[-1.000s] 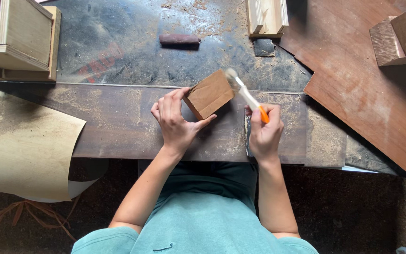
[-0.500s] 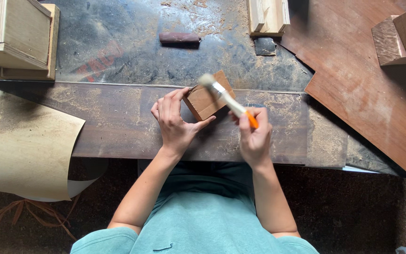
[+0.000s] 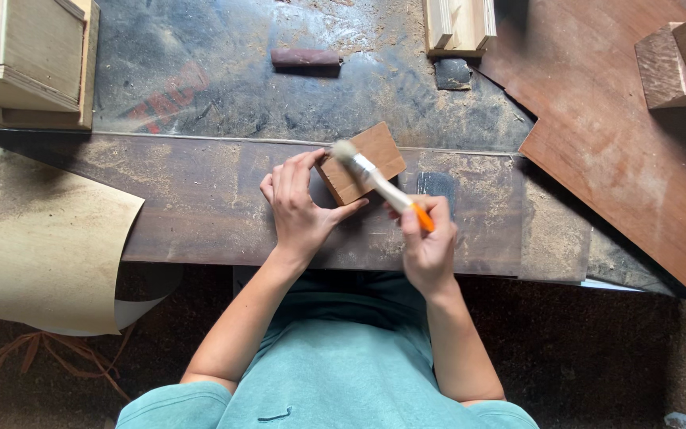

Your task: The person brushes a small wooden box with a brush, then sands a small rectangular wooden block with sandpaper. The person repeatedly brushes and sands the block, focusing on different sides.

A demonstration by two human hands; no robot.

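Observation:
A small brown wooden block (image 3: 375,151) rests tilted on the dusty dark workbench (image 3: 200,206). My left hand (image 3: 299,210) grips its near left corner, fingers curled over the edge. My right hand (image 3: 429,242) holds a small brush (image 3: 375,179) by its orange handle. The pale bristles lie on the block's top left part, and the metal ferrule crosses the block's face.
A pale wooden box (image 3: 29,63) stands at the back left. A curled sheet of veneer (image 3: 33,238) hangs off the left. A dark sanding block (image 3: 305,58) and light wood pieces (image 3: 458,24) sit at the back; a reddish board (image 3: 637,151) with blocks (image 3: 680,63) lies right.
The brush has swept leftward across the block, from its right edge to its top left. My right hand moved left with it. My left hand stayed on the block.

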